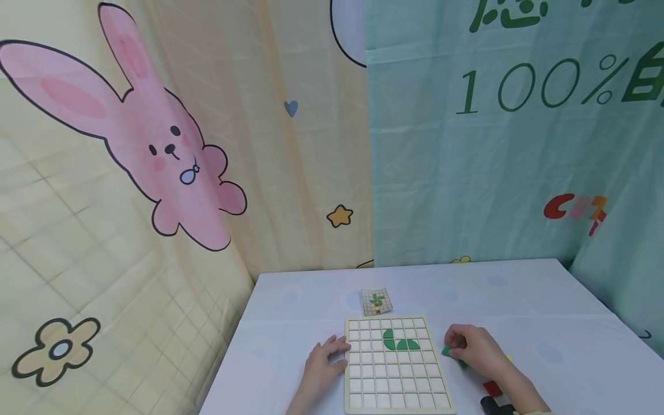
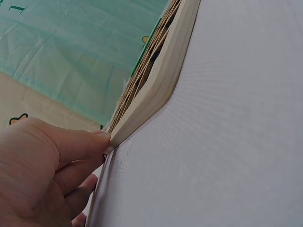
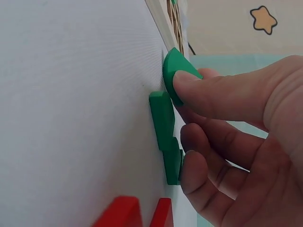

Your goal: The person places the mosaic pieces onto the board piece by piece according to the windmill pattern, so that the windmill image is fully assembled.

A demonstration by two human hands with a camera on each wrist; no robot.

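A wooden grid board (image 1: 368,369) lies on the table, several green quarter-round pieces (image 1: 402,344) sitting in its upper cells. Against the board's left edge rest the thumb and fingertips of my left hand (image 1: 324,366); the left wrist view shows the thumb (image 2: 85,144) touching the wooden rim (image 2: 158,85). To the right of the board, my right hand (image 1: 477,349) pinches a green quarter-round piece (image 3: 174,71) between thumb and fingers, just off the table. More green pieces (image 3: 162,120) lie below its curled fingers.
Beyond the board lies a small picture card (image 1: 376,302) showing a green and brown tree-like pattern on a grid. Red pieces (image 1: 493,389) and a black object (image 1: 495,406) are near my right forearm. Printed curtains (image 1: 311,173) hang behind the white table (image 1: 290,323).
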